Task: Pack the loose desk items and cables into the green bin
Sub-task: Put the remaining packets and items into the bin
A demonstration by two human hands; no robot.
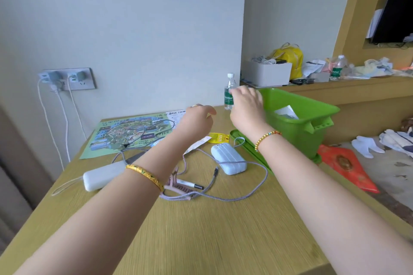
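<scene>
Here the right hand (pixel 247 102) is reaching beside the green bin (pixel 312 125), its fingers curling against a water bottle (pixel 229 94) at the counter's (pixel 223 230) far edge; whether it is gripping, I cannot tell. The left hand (pixel 197 118) is hovering loosely curled, holding nothing. A grey cable (pixel 245 196) is lying loose on the counter.

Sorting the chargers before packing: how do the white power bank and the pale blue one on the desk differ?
The white power bank is longer, plain and partly behind the left forearm; the pale blue power bank is shorter, ribbed and in full view nearer the green bin. Both lie flat on the desk.
</scene>
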